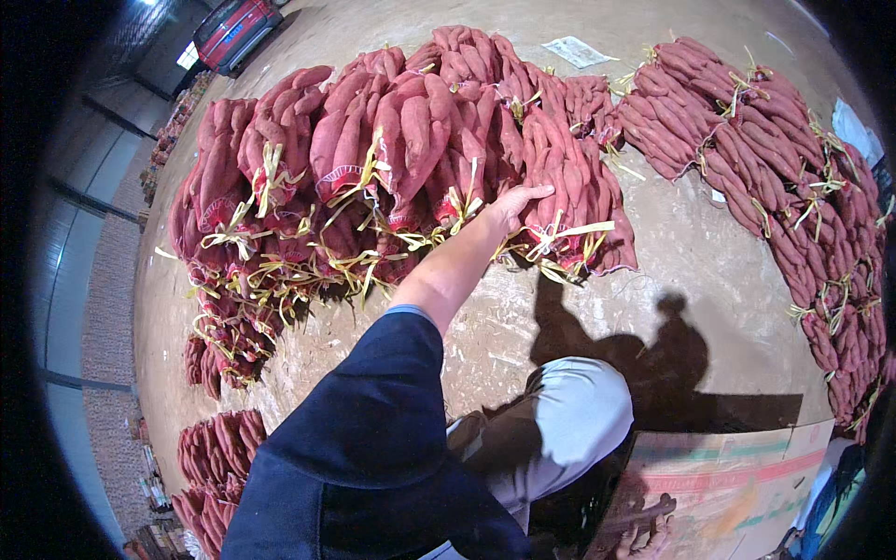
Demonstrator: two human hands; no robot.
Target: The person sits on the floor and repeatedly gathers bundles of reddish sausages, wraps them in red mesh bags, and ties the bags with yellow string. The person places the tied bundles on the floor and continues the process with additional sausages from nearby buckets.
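My left hand (516, 206) reaches out in front of me and rests against a red net bag of sweet potatoes (556, 164) at the right end of a heap. One digit lies extended across the net; the other fingers are largely hidden, so a grip cannot be made out. Just below the hand, the bag's neck is tied with pale yellow strips (560, 234). More filled bags (413, 133) are packed to the left, their tied ends towards me. Low in the picture, what looks like my right hand (647, 539) is in deep shade by a cardboard sheet; its hold is unclear.
Another long pile of bagged sweet potatoes (784, 154) curves down the right side. Smaller stacks (220, 448) stand at lower left. Printed cardboard (742, 483) lies near my knee (584, 399). A flat printed sheet (577, 51) lies on the floor beyond, and a red vehicle (234, 33) stands far left.
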